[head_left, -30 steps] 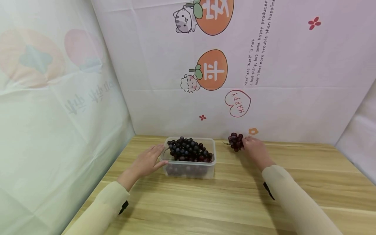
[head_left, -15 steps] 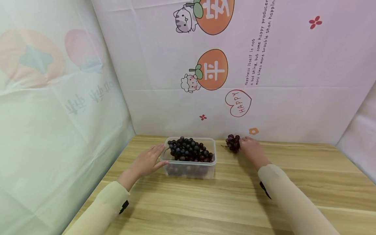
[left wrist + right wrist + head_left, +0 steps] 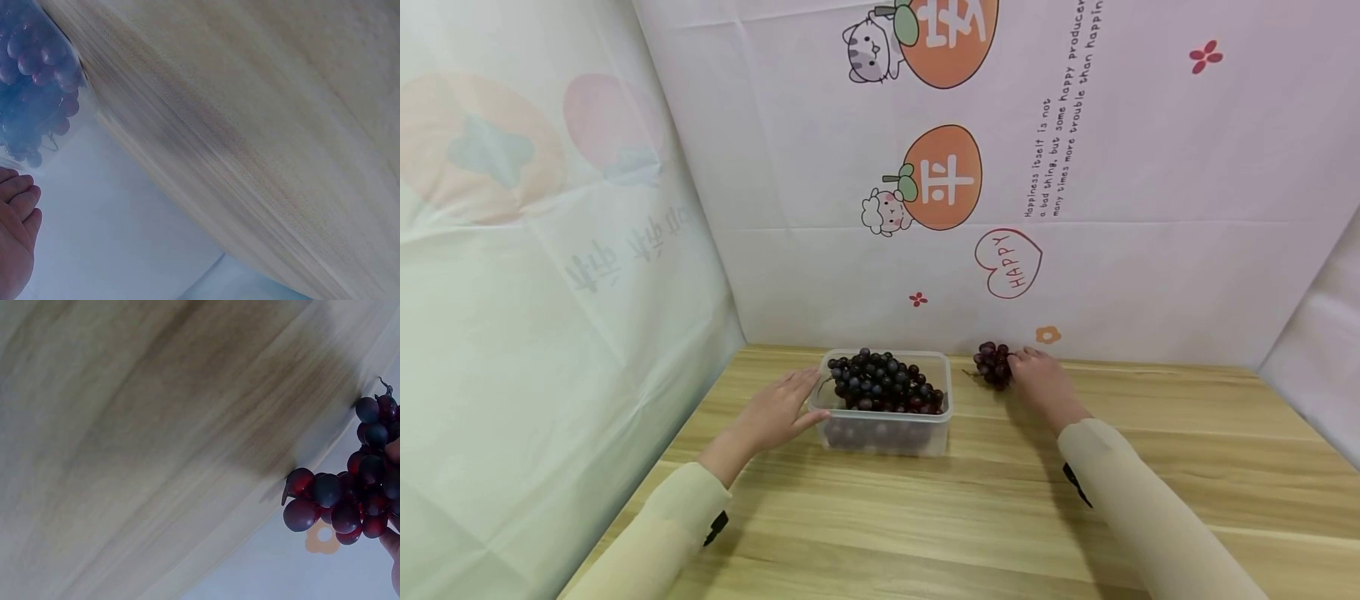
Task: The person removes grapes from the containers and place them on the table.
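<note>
Gripping unboxed bunch (image 3: 992, 367) in right hand (image 3: 1047, 387), right of centre; touching box (image 3: 883, 417), grapes (image 3: 882, 382) already inside, with relaxed left hand (image 3: 775, 412).

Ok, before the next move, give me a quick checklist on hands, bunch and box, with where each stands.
1. Right hand gripping the bunch: ok.
2. Left hand at the box's left end: ok.
3. Box top uncovered: ok.
4. Bunch over the box: not ok, it is off to the right.
5. Bunch clear of the table: cannot tell.
</note>
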{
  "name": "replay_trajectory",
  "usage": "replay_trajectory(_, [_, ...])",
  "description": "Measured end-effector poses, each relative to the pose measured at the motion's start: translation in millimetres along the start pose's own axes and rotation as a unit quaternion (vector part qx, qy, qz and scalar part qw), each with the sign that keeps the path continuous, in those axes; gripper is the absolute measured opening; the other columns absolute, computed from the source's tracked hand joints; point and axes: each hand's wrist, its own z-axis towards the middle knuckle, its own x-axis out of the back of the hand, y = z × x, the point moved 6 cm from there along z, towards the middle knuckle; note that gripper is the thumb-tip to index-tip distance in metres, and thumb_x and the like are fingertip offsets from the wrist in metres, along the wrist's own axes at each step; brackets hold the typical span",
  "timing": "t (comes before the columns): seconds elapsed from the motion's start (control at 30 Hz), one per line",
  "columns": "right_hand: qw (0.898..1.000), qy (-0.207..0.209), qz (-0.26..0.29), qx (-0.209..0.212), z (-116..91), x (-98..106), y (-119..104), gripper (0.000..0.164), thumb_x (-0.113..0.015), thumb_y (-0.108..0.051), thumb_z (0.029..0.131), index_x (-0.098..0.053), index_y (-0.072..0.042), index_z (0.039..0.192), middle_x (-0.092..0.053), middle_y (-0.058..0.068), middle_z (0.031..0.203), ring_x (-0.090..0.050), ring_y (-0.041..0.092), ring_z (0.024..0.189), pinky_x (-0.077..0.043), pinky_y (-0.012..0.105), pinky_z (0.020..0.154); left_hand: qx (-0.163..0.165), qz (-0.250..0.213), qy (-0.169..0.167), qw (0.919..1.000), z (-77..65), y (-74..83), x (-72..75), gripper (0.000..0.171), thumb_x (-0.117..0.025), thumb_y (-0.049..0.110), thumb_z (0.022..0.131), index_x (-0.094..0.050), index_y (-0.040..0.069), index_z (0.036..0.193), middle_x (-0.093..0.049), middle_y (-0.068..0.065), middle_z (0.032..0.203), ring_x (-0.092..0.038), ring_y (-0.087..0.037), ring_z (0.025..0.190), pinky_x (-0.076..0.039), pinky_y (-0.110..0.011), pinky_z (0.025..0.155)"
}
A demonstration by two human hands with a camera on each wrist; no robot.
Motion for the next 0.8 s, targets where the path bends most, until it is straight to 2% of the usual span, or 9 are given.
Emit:
replay_trajectory(0.37, [0.999,-0.044,0.008,-0.013,-3,-8,5,0.025,-0.076,-0.008,0.08,-0.068,0.007,0.099,-0.068,0.021,0.106,-0.058,0.042,0.11,-0.047,0.056,0.094,0.0,0.001,0.003,1.0,0.1,-0.9,-0.5,0.075,-0.048,0.051,0.099,-0.033,-0.005,0.148,-0.036,-0.022,0.15,-0.033,-0.035,0.138,-0.027,-0.048,0.114])
replay_trajectory(0.67, [0.999,-0.022,0.036,-0.002,-13,-9,8,0.025,-0.074,-0.014,0.077,-0.067,0.005,0.092,-0.066,0.024,0.109,-0.054,0.043,0.115,-0.043,0.058,0.097,0.0,0.001,0.003,1.0,0.6,-0.5,-0.2,0.076,-0.047,0.051,0.099,-0.033,-0.005,0.148,-0.036,-0.022,0.15,-0.033,-0.035,0.138,-0.027,-0.047,0.114])
replay_trajectory(0.8, [0.999,-0.03,0.038,0.007,-15,-9,7,0.029,-0.075,-0.021,0.078,-0.067,0.003,0.093,-0.066,0.023,0.108,-0.053,0.043,0.117,-0.04,0.059,0.099,0.002,0.002,0.001,1.0,0.3,-0.4,0.1,0.076,-0.048,0.051,0.099,-0.033,-0.005,0.148,-0.036,-0.022,0.15,-0.033,-0.035,0.138,-0.027,-0.047,0.114])
